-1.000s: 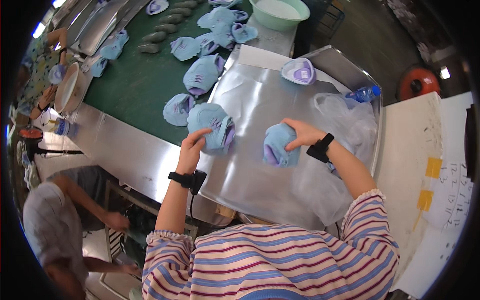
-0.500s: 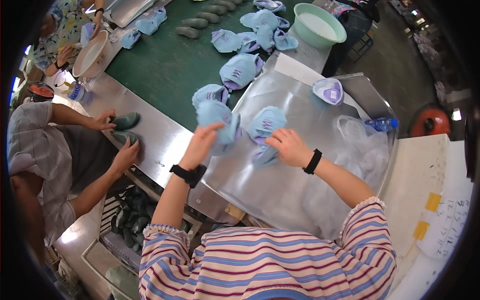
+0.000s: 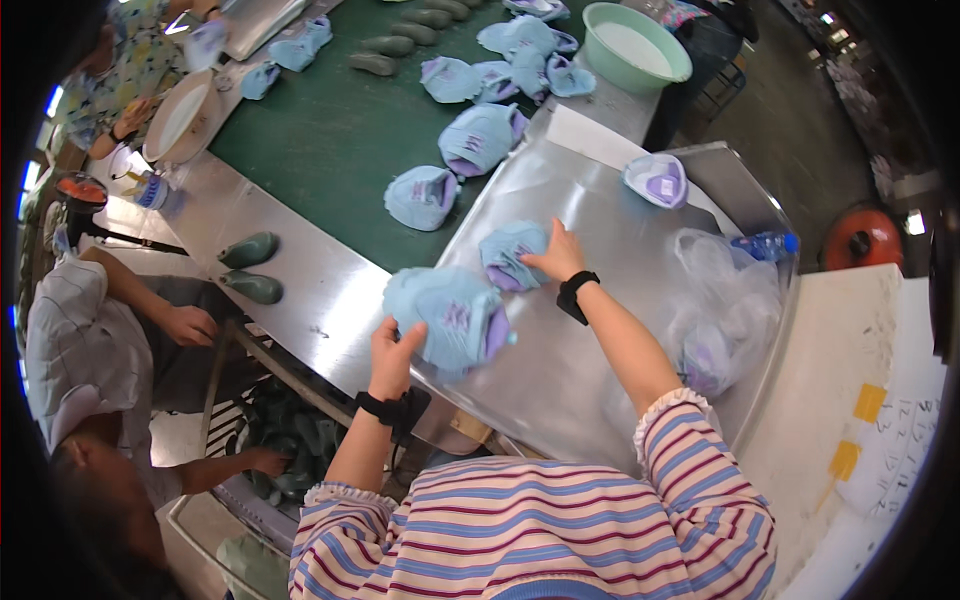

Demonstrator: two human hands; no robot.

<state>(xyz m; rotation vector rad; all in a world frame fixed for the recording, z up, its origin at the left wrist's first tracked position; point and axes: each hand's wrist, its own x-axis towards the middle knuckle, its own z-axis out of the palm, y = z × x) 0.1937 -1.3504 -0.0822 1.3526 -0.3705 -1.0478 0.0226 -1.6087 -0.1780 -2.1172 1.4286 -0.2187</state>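
Observation:
My left hand (image 3: 392, 360) is closed on the near edge of a light blue shoe upper (image 3: 440, 310) with purple lining, thumb on top; it is held over the near left corner of the metal tray. My right hand (image 3: 562, 255) pinches the right edge of a smaller-looking, folded blue upper (image 3: 512, 254), just beyond the first. Two more uppers lie near the green mat's right edge: a rounded one (image 3: 421, 197) and a larger one (image 3: 482, 139) behind it.
Around the metal tray (image 3: 590, 370) are a crumpled plastic bag (image 3: 725, 300), a blue-capped bottle (image 3: 765, 246) and another upper (image 3: 656, 181). A green basin (image 3: 636, 48) stands far right. Dark green shoe lasts (image 3: 250, 268) sit on the left ledge; a co-worker's hand (image 3: 268, 461) reaches among lasts below.
My left hand has come nearer with its upper, while my right hand has moved farther away and slightly left. The co-worker has let go of the two lasts and reached down toward the crate.

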